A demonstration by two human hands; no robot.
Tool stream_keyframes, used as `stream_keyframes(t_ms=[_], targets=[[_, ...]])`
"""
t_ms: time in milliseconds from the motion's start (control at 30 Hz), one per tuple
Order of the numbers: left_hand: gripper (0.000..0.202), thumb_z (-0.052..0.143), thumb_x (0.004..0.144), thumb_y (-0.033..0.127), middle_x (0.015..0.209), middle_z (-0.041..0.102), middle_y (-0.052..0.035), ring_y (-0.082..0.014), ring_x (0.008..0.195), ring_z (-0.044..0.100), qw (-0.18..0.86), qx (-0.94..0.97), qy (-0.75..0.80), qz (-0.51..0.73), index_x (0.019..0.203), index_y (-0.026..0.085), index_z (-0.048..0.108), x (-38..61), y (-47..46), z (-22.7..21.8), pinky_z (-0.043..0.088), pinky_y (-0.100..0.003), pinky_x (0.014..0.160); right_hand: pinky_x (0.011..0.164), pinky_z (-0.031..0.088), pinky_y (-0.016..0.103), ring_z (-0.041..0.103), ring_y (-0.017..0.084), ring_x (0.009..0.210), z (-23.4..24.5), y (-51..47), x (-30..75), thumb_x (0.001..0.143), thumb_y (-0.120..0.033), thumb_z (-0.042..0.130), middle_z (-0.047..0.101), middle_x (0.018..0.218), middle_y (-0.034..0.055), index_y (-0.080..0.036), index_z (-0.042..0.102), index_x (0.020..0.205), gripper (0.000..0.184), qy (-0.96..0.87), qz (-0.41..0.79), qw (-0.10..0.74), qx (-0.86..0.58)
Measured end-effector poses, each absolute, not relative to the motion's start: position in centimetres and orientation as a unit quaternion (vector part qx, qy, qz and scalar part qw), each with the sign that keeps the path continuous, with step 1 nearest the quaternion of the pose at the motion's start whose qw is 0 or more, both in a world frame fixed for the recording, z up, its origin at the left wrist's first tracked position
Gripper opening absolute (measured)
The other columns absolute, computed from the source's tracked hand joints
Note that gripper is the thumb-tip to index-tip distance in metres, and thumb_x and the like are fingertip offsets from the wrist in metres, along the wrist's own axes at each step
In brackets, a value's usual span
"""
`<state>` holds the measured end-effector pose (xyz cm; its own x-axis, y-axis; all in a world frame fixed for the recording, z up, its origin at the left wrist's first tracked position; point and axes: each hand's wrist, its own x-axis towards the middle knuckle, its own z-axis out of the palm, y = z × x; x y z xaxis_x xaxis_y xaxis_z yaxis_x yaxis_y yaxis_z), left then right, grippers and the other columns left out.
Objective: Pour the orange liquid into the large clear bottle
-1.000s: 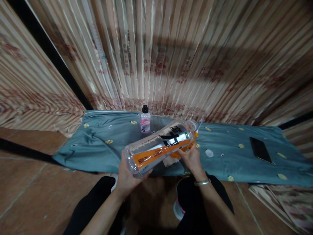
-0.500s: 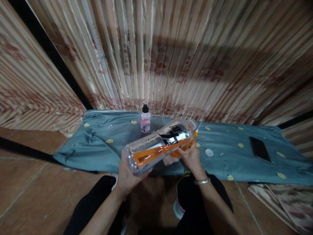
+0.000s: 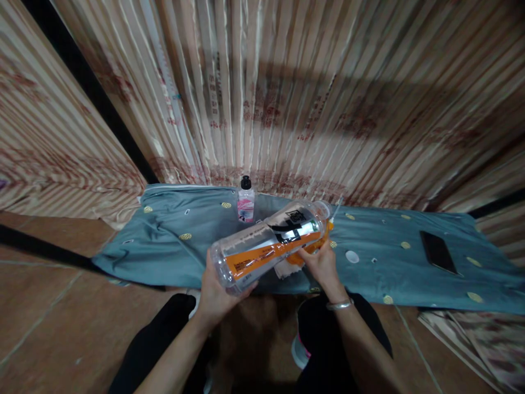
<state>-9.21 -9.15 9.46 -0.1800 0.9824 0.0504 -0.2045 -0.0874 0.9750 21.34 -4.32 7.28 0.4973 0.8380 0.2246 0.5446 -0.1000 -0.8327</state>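
Note:
A large clear plastic bottle [image 3: 262,246] with an orange-and-silver label lies tilted across both hands, its mouth up to the right. Its base end rests in my left hand [image 3: 219,295], which is wrapped round it. Closed under the neck end, my right hand [image 3: 324,265] grips an orange item [image 3: 297,256], mostly hidden by the bottle and fingers. A thin clear tube [image 3: 338,207] sticks up beside the bottle's mouth. Below the bottle hangs a pale crumpled piece, perhaps tissue [image 3: 285,269]. Behind stands a small bottle [image 3: 245,202] with a black cap and pink label.
A blue-green patterned cloth [image 3: 164,257] covers the low bench before me. On it lie a white round cap [image 3: 351,256] and a black phone [image 3: 438,251] to the right. A striped curtain [image 3: 287,109] hangs close behind, with dark poles [image 3: 90,90] at the sides.
The view has shifted very slightly. Both hands keep their hold, and the large bottle stays at nearly the same tilt.

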Motion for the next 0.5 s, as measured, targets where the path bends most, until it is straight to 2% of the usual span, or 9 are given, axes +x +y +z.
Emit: stream_keyframes(t_ms=[100,333,500], targets=[[0.100,0.132,0.041,0.057,0.121,0.096,-0.0052,-0.0504,0.117,0.098,0.511,0.396,0.465,0.605,0.120,0.035,0.075,-9.25,-9.31,9.08,0.084,-0.078,0.111,0.104,0.077,0.068,0.092,0.054,0.122,7.29,-4.35,21.46,0.068,-0.089,0.094,0.095,0.124,0.0266,-0.024,0.072,0.139,0.099,-0.480,0.157,0.469,-0.725],[0.095,0.131,0.047,0.060,0.121,0.097,-0.0058,-0.0502,0.122,0.098,0.483,0.414,0.468,0.614,0.121,0.035,0.076,-9.44,-9.40,8.83,0.079,-0.079,0.124,0.101,0.077,0.067,0.093,0.054,0.119,7.11,-4.39,21.64,0.068,-0.090,0.094,0.096,0.125,0.0268,-0.022,0.074,0.140,0.101,-0.479,0.151,0.458,-0.734],[0.095,0.129,0.052,0.065,0.124,0.097,-0.0067,-0.0503,0.119,0.098,0.489,0.432,0.453,0.607,0.123,0.036,0.074,-9.43,-9.29,8.55,0.082,-0.080,0.115,0.097,0.077,0.063,0.093,0.051,0.114,7.17,-4.40,21.47,0.069,-0.094,0.094,0.096,0.124,0.0257,-0.022,0.074,0.141,0.103,-0.482,0.149,0.464,-0.728]])
